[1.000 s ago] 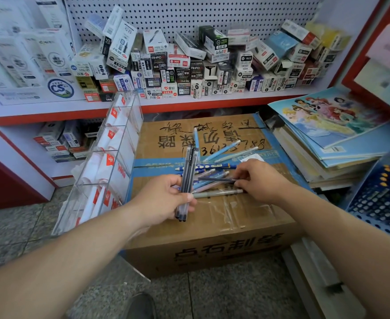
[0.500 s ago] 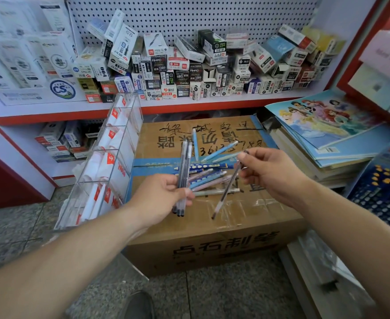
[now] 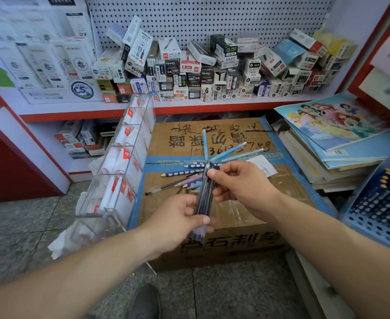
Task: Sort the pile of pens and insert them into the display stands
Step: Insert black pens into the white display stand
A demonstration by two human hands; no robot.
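Two hands: both are on one bundle of dark pens (image 3: 203, 199), held just above the cardboard box (image 3: 162, 203).
Left hand (image 3: 175, 219): fingers and thumb wrap the lower half of the bundle. It serves as the clamp, so that like pens stay together as one sort.
Right hand (image 3: 244, 185): thumb and fingertips pinch the bundle's top end. Probably squaring the ends or seating one pen against the rest; cannot tell which.
Bundle: near upright, leaning slightly, all barrels alike and dark. Count unclear through blur.
Loose pile (image 3: 184, 180): unsorted, lying crossed on the box top behind the hands. Light blue pens (image 3: 228, 151) fan out on the far side, blue dotted pencils (image 3: 178, 173) lie nearer, and one clear stick pen (image 3: 159, 189) points left.
Display stand (image 3: 97, 213): clear acrylic with several compartments, standing on the floor against the box's left side. The compartments hold white wrapped items with red marks, and no dark pens show in it. It sits on the left hand's side, likely so a finished bundle can go straight across.
Step in hand: by my reading, gathering one type before any insertion. Most of the pile is yet to be sorted.
Risk: a loose pinch could let the bundle splay or drop a pen back into the pile.
Surroundings: shelf of pen cartons (image 3: 189, 74) behind, stacked notebooks (image 3: 334, 125) to the right.
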